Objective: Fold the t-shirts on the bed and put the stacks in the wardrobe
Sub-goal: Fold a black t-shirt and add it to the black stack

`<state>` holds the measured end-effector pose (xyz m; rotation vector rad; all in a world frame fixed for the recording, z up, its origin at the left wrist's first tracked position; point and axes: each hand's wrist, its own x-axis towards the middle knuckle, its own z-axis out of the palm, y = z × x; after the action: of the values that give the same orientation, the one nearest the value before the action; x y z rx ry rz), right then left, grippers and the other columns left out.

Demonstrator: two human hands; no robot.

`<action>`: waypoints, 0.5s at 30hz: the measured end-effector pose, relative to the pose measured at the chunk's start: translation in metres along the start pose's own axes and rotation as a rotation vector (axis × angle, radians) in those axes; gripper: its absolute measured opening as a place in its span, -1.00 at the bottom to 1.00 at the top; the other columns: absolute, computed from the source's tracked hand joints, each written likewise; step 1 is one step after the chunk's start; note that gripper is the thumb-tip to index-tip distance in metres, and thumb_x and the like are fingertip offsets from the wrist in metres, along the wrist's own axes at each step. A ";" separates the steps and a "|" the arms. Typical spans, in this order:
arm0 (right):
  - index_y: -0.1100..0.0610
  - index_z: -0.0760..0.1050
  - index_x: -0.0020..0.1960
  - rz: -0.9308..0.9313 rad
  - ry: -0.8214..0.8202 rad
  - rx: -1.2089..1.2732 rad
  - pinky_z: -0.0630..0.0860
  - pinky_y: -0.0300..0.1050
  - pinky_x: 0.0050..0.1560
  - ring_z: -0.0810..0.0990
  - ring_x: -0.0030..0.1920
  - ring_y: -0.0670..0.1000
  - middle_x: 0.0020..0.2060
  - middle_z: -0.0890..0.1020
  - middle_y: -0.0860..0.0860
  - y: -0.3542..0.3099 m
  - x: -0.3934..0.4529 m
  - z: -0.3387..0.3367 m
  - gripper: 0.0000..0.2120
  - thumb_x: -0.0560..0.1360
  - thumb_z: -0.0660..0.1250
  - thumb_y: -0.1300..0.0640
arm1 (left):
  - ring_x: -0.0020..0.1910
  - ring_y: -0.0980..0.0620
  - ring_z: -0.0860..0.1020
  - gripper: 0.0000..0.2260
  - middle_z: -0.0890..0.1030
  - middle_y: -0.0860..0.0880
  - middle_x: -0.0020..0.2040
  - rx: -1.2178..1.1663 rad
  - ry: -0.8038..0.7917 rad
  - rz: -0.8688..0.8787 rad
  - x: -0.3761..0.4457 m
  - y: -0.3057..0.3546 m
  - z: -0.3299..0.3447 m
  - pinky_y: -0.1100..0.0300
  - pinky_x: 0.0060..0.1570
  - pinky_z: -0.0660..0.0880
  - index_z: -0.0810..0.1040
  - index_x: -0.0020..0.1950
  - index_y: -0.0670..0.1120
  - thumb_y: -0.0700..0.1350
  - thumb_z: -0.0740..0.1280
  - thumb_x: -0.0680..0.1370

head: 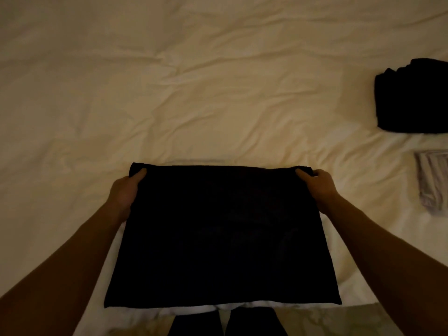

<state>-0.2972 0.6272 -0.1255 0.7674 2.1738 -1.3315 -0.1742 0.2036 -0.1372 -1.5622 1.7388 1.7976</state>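
A black t-shirt (pixel 218 234), folded into a wide rectangle, lies at the near edge of the bed (pixel 194 93). My left hand (pixel 124 190) pinches its far left corner, thumb on top. At the far right corner my right hand (pixel 320 185) pinches the cloth the same way. Both forearms run along the shirt's sides. A stack of folded black t-shirts (pixel 412 98) sits at the right edge of the bed.
A folded pale striped garment (pixel 434 183) lies on the bed at the right, below the black stack. The cream sheet is wrinkled. Dark trouser legs (pixel 228 323) and patterned floor (pixel 327 321) show at the bottom.
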 end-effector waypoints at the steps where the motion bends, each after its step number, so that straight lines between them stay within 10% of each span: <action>1: 0.21 0.48 0.04 -0.030 0.026 -0.004 0.61 0.13 0.05 0.63 -0.08 0.14 -0.08 0.62 0.14 0.001 0.003 0.001 -0.79 0.56 0.36 0.06 | -0.08 -0.11 0.63 -0.66 0.64 -0.16 0.08 0.000 0.022 0.037 0.002 0.002 0.000 0.08 0.00 0.55 0.57 0.24 -0.18 0.01 0.39 0.57; 7: 0.26 0.45 -0.14 -0.102 0.162 -0.086 0.40 -0.10 -0.32 0.44 -0.29 0.04 -0.31 0.49 0.08 0.032 -0.004 -0.009 -0.66 0.66 0.17 0.02 | -0.15 -0.02 0.57 -0.86 0.61 -0.19 0.12 0.031 0.150 0.157 0.004 -0.012 -0.001 0.08 0.00 0.50 0.55 0.15 -0.11 -0.10 0.28 0.64; 15: 0.18 0.44 0.20 -0.131 0.115 -0.072 0.56 -0.10 -0.08 0.59 -0.05 0.01 -0.02 0.57 0.03 0.031 -0.002 -0.002 -0.65 0.57 0.33 -0.05 | 0.07 -0.12 0.59 -0.62 0.62 -0.10 0.10 0.241 0.252 0.231 0.009 -0.005 0.010 0.00 0.14 0.51 0.56 0.25 -0.11 0.13 0.31 0.58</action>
<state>-0.2752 0.6404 -0.1435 0.6997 2.3851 -1.2918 -0.1789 0.2087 -0.1492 -1.5977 2.2389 1.4584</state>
